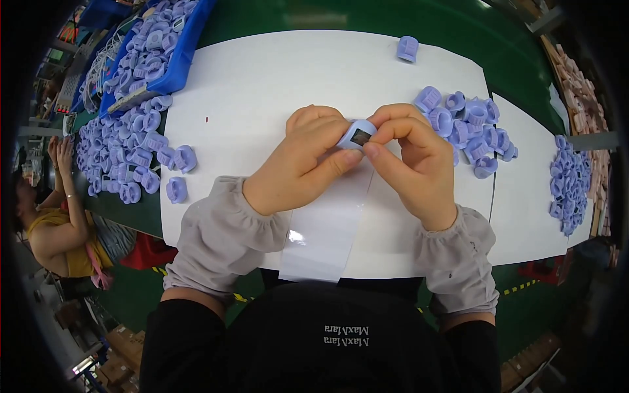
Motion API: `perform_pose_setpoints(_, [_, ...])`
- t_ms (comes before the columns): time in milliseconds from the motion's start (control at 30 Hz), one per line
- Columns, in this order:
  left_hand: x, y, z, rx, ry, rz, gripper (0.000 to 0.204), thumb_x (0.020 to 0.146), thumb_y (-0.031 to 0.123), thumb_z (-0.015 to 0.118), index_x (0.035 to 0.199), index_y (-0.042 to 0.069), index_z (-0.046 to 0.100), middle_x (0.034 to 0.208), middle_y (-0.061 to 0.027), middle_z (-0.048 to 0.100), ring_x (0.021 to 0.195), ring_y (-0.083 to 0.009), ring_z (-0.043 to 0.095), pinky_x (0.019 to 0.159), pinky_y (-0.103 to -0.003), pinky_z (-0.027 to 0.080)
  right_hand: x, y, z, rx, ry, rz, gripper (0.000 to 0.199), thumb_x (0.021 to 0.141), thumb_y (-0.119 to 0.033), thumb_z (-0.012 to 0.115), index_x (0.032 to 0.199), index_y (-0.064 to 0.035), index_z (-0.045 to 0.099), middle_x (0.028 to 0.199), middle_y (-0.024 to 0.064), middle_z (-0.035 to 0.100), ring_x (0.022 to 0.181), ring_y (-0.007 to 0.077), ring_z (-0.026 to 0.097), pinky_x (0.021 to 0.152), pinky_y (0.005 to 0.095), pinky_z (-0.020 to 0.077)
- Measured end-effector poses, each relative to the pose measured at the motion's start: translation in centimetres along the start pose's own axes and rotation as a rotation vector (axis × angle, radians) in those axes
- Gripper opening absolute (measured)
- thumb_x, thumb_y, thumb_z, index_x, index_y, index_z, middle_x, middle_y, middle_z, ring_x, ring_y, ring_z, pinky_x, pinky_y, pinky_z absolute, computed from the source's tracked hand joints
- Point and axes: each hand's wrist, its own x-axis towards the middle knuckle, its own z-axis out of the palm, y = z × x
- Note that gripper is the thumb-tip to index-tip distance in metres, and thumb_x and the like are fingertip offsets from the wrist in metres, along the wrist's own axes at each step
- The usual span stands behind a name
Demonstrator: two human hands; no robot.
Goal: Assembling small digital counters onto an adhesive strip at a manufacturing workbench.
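Observation:
Between my hands, above the middle of the white table, is a small light-purple plastic casing (pixel 358 125) with a dark square window facing up. My left hand (pixel 295 164) grips it from the left, its thumb along the near side. The thumb and fingertips of my right hand (pixel 416 164) close on its right end, beside the window. Fingers hide part of the casing. Below my hands, a clear glossy sheet (pixel 324 229) lies on the white table surface (pixel 262 72).
Similar purple pieces are heaped on the right (pixel 475 124), with one lone piece (pixel 407 49) farther back. At left are a big pile (pixel 121 150) and a filled blue bin (pixel 187 62). Another pile (pixel 569 183) lies far right. A person (pixel 65 229) sits at the left.

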Motion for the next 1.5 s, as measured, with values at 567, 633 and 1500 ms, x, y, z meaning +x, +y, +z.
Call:
perform_pose_setpoints(567, [0.1,0.2,0.1,0.001,0.004,-0.014,0.019,0.090,0.017,0.061,0.105,0.006,0.060,0.090,-0.0045,0.058,0.100,-0.0219,0.050,0.097,-0.037,0.028,-0.1,0.3,0.2,-0.044,0.044,-0.043,0.010,0.081,0.006,0.064,0.088,-0.0003,0.060,0.108,0.0093,0.056,0.097,0.0150,0.053,0.087,0.0280,0.0416])
perform_pose_setpoints(633, [0.1,0.2,0.2,0.001,0.016,-0.004,0.019,0.089,0.017,0.061,0.105,0.006,0.060,0.091,-0.0045,0.058,0.100,-0.0220,0.050,0.097,-0.037,0.027,-0.1,0.1,0.3,-0.052,0.044,-0.041,0.010,0.081,0.006,0.064,0.088,-0.0003,0.060,0.108,0.0094,0.056,0.097,0.0150,0.053,0.087,0.0281,0.0415])
perform_pose_setpoints(1500, [-4.8,1.4,-10.8,0.588,0.410,-0.161,0.016,0.078,0.011,0.073,0.086,0.003,0.062,0.088,-0.0108,0.062,0.084,-0.0306,0.059,0.076,-0.036,0.045,-0.5,-2.6,-6.9,-0.826,0.396,-0.025,0.028,0.089,-0.008,0.062,0.116,0.0013,0.060,0.112,0.0088,0.064,0.105,0.0175,0.058,0.094,0.0282,0.0417])
